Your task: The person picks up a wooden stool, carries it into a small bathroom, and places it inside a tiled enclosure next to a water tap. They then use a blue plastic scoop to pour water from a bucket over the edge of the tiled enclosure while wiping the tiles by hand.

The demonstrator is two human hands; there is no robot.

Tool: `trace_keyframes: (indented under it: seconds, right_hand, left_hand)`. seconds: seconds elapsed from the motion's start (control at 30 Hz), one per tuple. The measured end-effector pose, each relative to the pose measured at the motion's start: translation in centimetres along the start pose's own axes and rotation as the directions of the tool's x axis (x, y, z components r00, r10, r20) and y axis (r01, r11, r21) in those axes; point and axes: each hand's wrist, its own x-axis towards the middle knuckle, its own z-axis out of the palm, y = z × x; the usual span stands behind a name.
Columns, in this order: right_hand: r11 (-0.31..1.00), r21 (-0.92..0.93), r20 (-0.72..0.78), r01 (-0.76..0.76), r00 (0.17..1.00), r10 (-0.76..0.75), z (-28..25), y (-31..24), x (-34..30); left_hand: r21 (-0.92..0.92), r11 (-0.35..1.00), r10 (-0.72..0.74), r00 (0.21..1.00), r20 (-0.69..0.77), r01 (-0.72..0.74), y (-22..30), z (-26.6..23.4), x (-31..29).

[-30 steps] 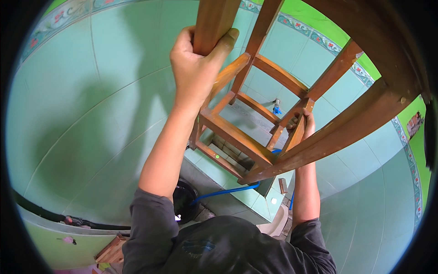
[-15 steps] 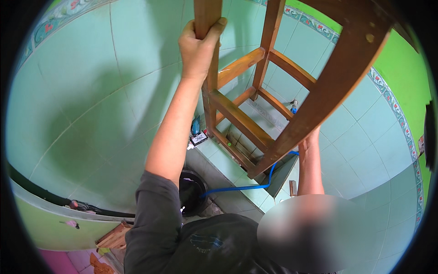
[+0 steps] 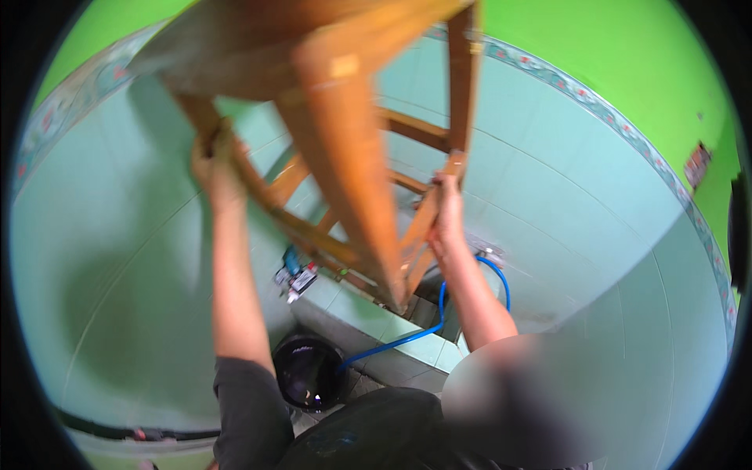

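Observation:
A brown wooden stool (image 3: 352, 180) hangs tilted in front of me, its seat toward the top and its legs joined by crossbars. My left hand (image 3: 215, 160) is closed round a leg on the left side, just under the seat. On the right, my right hand (image 3: 446, 207) grips a lower part of the frame, near where a leg and a crossbar meet. Some of its fingers are hidden behind the wood. The nearest leg and the seat are smeared by motion.
Below the stool is a tiled ledge (image 3: 323, 291) with small bottles and packets (image 3: 295, 276) on its left end. A black bucket (image 3: 309, 372) stands on the floor. A blue hose (image 3: 395, 341) runs from it over the ledge toward a tap (image 3: 487, 254). Green tiled walls (image 3: 580, 211) curve close around.
The stool has turned and shifted left, its seat now showing at the top. My left hand has moved left and lower; my right hand has risen into view on the frame.

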Motion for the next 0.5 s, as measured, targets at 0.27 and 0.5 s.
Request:
trace_keyframes:
  seconds: [0.27,0.5]
  right_hand:
    - [0.993,0.114,-0.016,0.004,1.000,-0.003,2.9,0.2,-0.9]
    - [0.996,0.085,-0.055,0.007,0.998,-0.002,2.2,0.9,-0.5]
  left_hand:
    - [-0.120,0.979,-0.110,0.920,0.376,0.166,-3.2,-4.4,3.3]
    - [-0.150,0.983,-0.073,0.976,0.203,0.105,-5.2,-4.3,3.1]
